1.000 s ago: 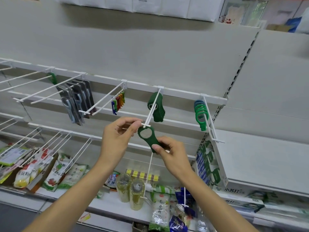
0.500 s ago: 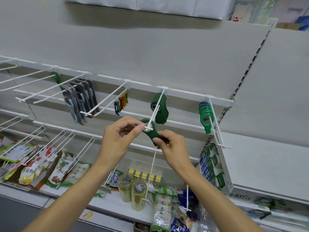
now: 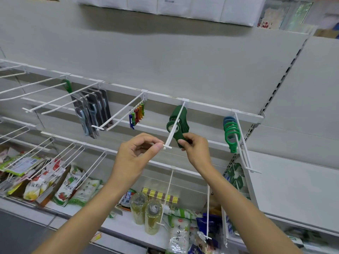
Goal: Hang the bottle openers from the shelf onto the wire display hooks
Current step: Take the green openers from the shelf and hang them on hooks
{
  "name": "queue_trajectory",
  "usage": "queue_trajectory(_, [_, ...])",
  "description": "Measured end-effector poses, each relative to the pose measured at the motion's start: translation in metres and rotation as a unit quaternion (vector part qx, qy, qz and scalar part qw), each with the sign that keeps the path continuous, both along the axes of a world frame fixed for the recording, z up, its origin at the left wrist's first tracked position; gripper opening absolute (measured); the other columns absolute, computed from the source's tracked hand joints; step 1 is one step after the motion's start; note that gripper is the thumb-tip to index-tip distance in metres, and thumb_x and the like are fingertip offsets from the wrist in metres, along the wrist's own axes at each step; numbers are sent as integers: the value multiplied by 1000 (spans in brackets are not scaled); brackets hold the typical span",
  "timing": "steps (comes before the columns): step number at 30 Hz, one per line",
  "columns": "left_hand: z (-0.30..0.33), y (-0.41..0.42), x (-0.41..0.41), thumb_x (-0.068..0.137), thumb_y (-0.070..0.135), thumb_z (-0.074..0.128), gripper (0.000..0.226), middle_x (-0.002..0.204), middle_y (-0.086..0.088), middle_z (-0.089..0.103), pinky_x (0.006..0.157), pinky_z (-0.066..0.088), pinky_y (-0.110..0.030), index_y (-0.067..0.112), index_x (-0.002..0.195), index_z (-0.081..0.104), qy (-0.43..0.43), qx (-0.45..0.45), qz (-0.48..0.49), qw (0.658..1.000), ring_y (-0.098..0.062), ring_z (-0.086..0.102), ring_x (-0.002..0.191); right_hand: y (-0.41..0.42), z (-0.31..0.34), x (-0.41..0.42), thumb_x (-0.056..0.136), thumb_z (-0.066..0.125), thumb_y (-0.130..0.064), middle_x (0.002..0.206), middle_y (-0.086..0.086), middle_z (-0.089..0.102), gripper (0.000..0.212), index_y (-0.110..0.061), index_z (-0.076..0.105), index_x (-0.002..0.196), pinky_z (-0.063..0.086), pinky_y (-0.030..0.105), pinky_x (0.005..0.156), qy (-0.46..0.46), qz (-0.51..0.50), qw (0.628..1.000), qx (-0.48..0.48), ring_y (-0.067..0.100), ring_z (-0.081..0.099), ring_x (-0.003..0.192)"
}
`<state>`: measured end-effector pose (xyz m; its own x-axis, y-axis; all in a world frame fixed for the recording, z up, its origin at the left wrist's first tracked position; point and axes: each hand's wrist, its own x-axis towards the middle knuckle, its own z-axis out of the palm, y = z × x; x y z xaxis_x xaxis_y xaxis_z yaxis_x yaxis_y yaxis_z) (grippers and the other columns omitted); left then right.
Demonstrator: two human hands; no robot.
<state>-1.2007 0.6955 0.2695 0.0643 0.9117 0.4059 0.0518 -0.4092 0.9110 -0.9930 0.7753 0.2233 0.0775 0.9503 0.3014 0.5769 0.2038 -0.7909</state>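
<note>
A white wire hook [image 3: 174, 125] sticks out from the rail at the middle of the display. A dark green bottle opener [image 3: 177, 137] is threaded on it, just behind the hook's tip. My right hand [image 3: 194, 147] pinches the opener's lower end. My left hand [image 3: 137, 153] pinches the hook's tip between thumb and forefinger. Behind the opener, several more dark green openers [image 3: 180, 117] hang on the same hook near the rail.
Lighter green ring openers [image 3: 231, 133] hang on the hook to the right, small coloured openers [image 3: 137, 116] and carded peelers [image 3: 91, 110] on hooks to the left. Bare wire hooks [image 3: 36, 87] jut out at far left. Bottles [image 3: 153, 217] and food packets [image 3: 69, 187] fill the shelf below.
The dark green opener has slid from the hook's tip back along the wire toward the rail, carried by my right hand. My left hand has stayed at the tip.
</note>
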Motion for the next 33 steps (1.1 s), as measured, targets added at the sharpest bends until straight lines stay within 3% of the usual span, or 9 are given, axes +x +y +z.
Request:
queue_trajectory(3, [0, 0, -1, 84, 27, 70, 14, 90, 0, 74, 79, 56, -27, 17, 92, 76, 8, -4, -1, 1000, -11, 68, 82, 10, 0, 3, 94, 67, -11, 81, 8, 74, 8, -10, 75, 91, 60, 49, 79, 14, -3, 1000, 1, 20, 71, 74])
queue_trajectory(7, [0, -3, 2, 82, 32, 69, 17, 87, 2, 74, 81, 57, -32, 20, 93, 76, 3, -20, 2, 1000, -12, 68, 82, 18, 3, 5, 93, 68, -9, 82, 7, 74, 8, -7, 76, 94, 60, 44, 78, 12, -6, 1000, 4, 23, 71, 75])
queue_trajectory(12, [0, -4, 2, 81, 34, 69, 18, 88, 2, 75, 84, 58, -37, 22, 93, 76, 3, -24, 5, 1000, -13, 69, 84, 22, 5, 8, 94, 69, -10, 82, 7, 73, 10, -6, 76, 99, 55, 26, 68, 3, -10, 1000, 0, 16, 70, 70])
queue_trajectory(19, [-1, -5, 2, 81, 39, 70, 15, 89, 2, 75, 84, 59, -40, 30, 91, 77, 5, -25, 10, 1000, -15, 69, 84, 27, 3, 9, 93, 69, -11, 83, 12, 75, 8, -7, 76, 94, 59, 44, 80, 9, -8, 1000, -3, 29, 73, 78])
queue_trajectory(26, [1, -7, 2, 81, 38, 70, 18, 88, 2, 75, 84, 58, -38, 26, 92, 77, 5, -30, 15, 999, -14, 69, 84, 24, 1, 8, 93, 71, -17, 83, 2, 74, 9, -12, 76, 97, 59, 42, 81, -3, -8, 1000, 10, 20, 71, 80])
queue_trajectory(28, [1, -7, 2, 82, 37, 70, 19, 87, 4, 75, 84, 58, -36, 24, 94, 76, 8, -36, 14, 999, -13, 70, 84, 23, -1, 9, 92, 72, -19, 83, -3, 72, 10, -13, 76, 100, 58, 36, 80, -4, -13, 1000, 21, 15, 69, 81])
queue_trajectory(31, [3, -8, 2, 84, 31, 70, 14, 84, 6, 74, 83, 58, -30, 23, 94, 75, 9, -42, 9, 999, -11, 69, 83, 20, -3, 11, 90, 75, -19, 87, -6, 69, 21, -11, 72, 109, 52, 14, 75, 15, -34, 999, 23, 7, 66, 82])
queue_trajectory(33, [3, -8, 2, 87, 26, 70, 9, 81, 7, 74, 81, 58, -27, 24, 93, 75, 6, -43, 4, 999, -9, 68, 81, 18, -6, 13, 90, 75, -20, 88, -6, 70, 19, -13, 72, 107, 49, 9, 72, 16, -42, 999, 29, 4, 65, 82])
